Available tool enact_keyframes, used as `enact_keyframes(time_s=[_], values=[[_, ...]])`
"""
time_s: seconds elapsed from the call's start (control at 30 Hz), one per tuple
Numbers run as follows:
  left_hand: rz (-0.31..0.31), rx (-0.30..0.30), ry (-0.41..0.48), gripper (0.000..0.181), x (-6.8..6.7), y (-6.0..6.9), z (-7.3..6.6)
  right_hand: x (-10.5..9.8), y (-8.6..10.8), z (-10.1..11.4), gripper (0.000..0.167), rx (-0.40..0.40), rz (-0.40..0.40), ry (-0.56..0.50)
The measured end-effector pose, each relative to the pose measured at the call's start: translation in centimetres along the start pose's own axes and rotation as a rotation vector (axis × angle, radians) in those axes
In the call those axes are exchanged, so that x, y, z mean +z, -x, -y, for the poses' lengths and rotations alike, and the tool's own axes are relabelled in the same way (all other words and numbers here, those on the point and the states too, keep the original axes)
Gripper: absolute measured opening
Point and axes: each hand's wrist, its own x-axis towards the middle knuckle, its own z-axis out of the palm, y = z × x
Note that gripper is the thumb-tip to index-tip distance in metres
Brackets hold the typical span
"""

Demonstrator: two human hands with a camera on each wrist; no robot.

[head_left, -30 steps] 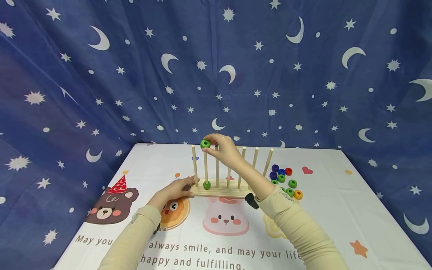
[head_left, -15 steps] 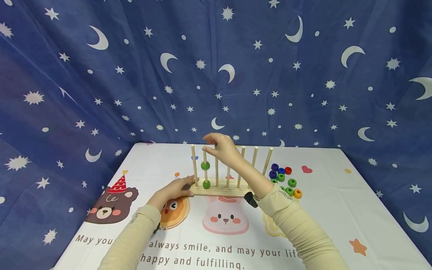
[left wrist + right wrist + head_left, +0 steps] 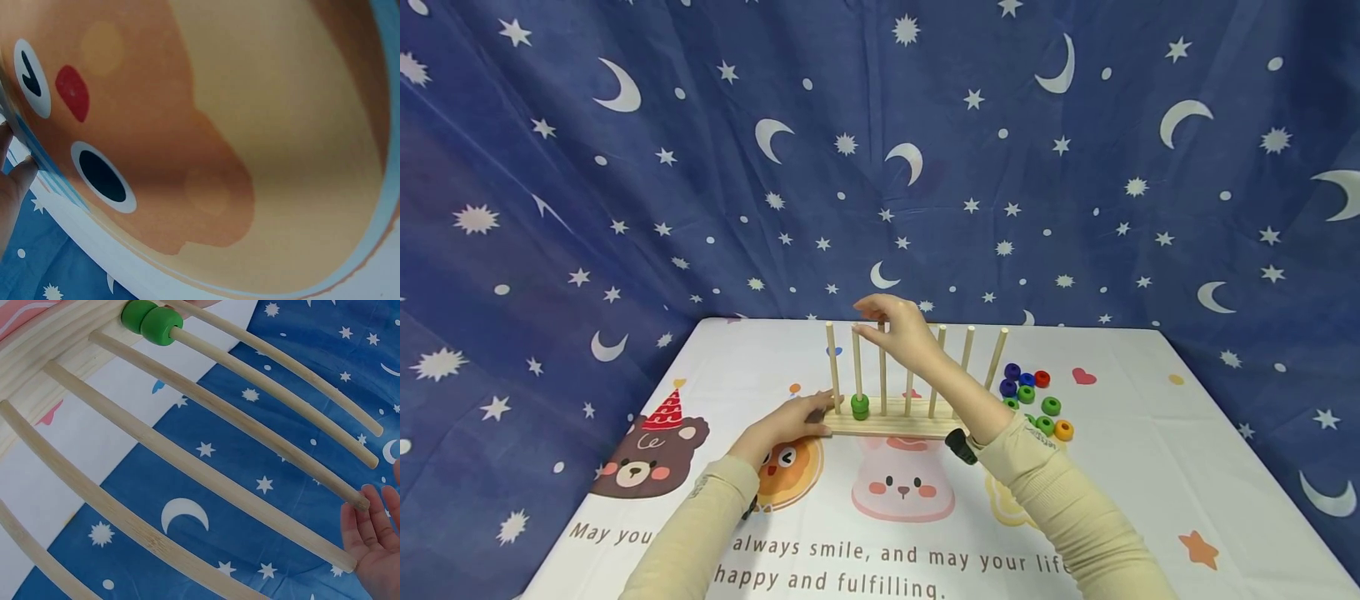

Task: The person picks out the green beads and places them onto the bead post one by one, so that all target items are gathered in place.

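Note:
A wooden peg rack (image 3: pixel 891 427) with a row of upright pegs stands on the table. Two green beads (image 3: pixel 860 407) sit stacked at the bottom of its second peg from the left; the same green beads (image 3: pixel 156 324) show at the top of the right wrist view. My right hand (image 3: pixel 904 332) hovers by the tops of the second and third pegs, fingers loosely bent, holding nothing. At the rack's left end, my left hand (image 3: pixel 786 422) holds the base between thumb and fingers. Only its fingertips (image 3: pixel 24 172) show at the left wrist view's edge.
Right of the rack lie several loose beads: purple beads (image 3: pixel 1009 388), a blue bead (image 3: pixel 1027 380), a red bead (image 3: pixel 1042 379), green beads (image 3: pixel 1051 406) and an orange bead (image 3: pixel 1063 430). My right forearm partly covers the rack's right end. A star-patterned curtain (image 3: pixel 820 217) hangs behind the table.
My right hand has let go of a green bead at the second peg's top. The bead has slid down onto the lower green bead. My left hand has stayed at the rack's end.

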Motion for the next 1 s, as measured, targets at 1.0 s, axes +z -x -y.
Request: enact_keyframes(time_s=[1.0], values=[[-0.004, 0.027, 0.010, 0.059, 0.2, -0.1, 0.2, -2.2, 2.2, 0.5, 0.023, -0.089, -0.235, -0.125]])
